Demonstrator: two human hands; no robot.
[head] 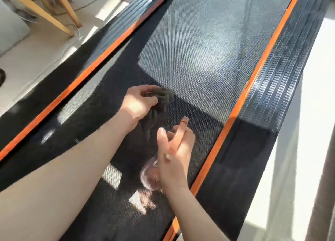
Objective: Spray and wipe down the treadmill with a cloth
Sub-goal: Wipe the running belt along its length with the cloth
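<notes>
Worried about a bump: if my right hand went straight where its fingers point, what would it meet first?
Probably only the treadmill belt: the right hand points up it, just right of the cloth the left hand grips. Height above the belt is unclear.

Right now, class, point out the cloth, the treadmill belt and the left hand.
Cloth [161, 98]: head view, bunched upper end.
Treadmill belt [208, 41]: head view, sunlit mesh surface.
Left hand [137, 104]: head view, back of the hand.

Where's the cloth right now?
Head view, centre: the cloth is bunched in the left hand over the treadmill belt, just up-left of the right hand.
</notes>
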